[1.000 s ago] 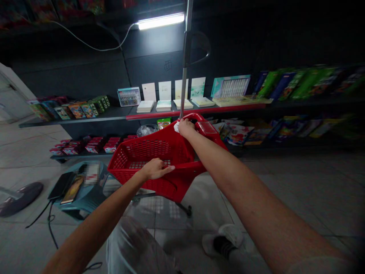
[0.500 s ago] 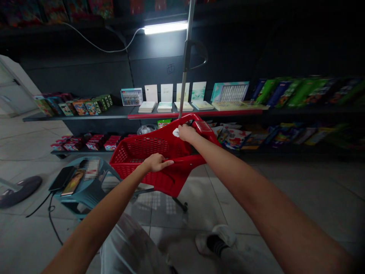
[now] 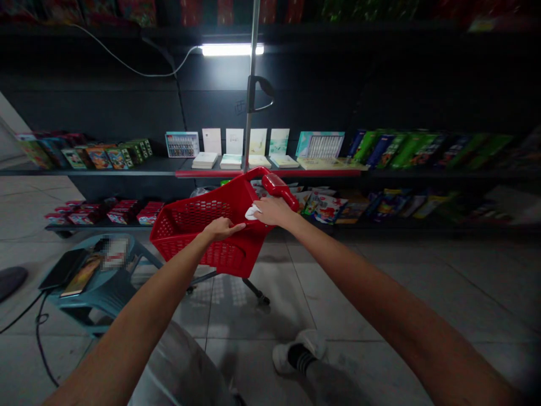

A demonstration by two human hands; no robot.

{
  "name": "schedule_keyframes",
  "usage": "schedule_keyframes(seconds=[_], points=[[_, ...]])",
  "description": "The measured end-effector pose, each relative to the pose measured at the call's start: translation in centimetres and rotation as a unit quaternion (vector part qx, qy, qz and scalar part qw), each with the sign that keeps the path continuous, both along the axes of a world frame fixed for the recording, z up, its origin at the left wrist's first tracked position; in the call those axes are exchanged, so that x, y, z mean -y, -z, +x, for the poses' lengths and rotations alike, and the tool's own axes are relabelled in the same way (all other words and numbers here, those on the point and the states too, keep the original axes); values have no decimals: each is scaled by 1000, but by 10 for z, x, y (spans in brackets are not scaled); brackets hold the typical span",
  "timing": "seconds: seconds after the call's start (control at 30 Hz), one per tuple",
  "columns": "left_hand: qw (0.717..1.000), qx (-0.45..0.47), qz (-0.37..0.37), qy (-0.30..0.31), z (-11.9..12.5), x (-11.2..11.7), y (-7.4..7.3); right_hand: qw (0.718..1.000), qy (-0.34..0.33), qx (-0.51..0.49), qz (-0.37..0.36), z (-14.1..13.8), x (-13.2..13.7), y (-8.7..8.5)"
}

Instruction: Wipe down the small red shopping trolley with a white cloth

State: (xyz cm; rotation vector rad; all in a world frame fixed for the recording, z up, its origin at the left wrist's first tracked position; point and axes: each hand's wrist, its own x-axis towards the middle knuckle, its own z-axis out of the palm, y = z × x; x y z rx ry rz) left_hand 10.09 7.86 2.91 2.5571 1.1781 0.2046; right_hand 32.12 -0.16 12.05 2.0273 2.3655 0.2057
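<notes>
A teal plastic stool (image 3: pixel 97 293) stands left of the red plastic shopping basket (image 3: pixel 198 217), which rides on a wheeled frame (image 3: pixel 249 287) above the tiled floor (image 3: pixel 270 316). The left hand (image 3: pixel 222 228) lies flat, fingers together, on the basket's near rim. The right hand (image 3: pixel 274 211) closes around the far rim, a white cloth (image 3: pixel 252 212) poking out beside it. Dark shelves (image 3: pixel 160 166) of boxed goods run behind.

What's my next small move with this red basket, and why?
I'd probably slide the white cloth along the rim of the red rolling shopping basket toward its red handle. Your right hand has the cloth against the rim beside that handle, and your left hand rests on the near rim, where it can steady the basket.
</notes>
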Motion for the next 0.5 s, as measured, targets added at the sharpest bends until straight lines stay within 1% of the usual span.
schedule_keyframes(seconds=[0.13, 0.23, 0.4, 0.5], points=[[999, -29, 29, -9, -1, -4, 2, 998, 18, 17, 59, -19, 15, 7], [997, -55, 46, -10, -3, -6, 1, 995, 3, 20, 96, -25, 26, 10], [996, -80, 43, 1, 0, -11, -1, 991, -57, 30, 116, -16, 39, 10], [997, -77, 21, -15, 6, -15, -1, 990, -84, 31, 111, -4, 38, 6]])
